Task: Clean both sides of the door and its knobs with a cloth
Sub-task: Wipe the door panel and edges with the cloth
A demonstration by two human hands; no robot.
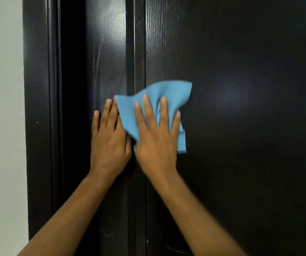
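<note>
Here, seen from a head-worn camera looking forward, two bare hands work on a dark, glossy door [240, 108]. The right hand [157, 143] lies flat, fingers straight and spread, pressing a light blue cloth [167, 95] against the door's broad panel. The cloth sits at mid-height of the view, bunched under the palm, with loose corners poking out above the fingertips and below the little finger. The left hand [109, 143] is also flat and relaxed, holding nothing, resting just beside the cloth on a narrower dark panel [106, 52]; its index finger touches the cloth's left edge. A vertical groove [135, 43] runs between the two panels. A pale wall [2, 108] stands at the far left. No knob is visible.

The cloth looks thin, soft and very light, so it likely crumples and slides easily on the slick finish; a flat palm over its middle seems the surest hold. The door looks rigid and smooth, and may swing under pressure. No containers appear anywhere in view.
</note>
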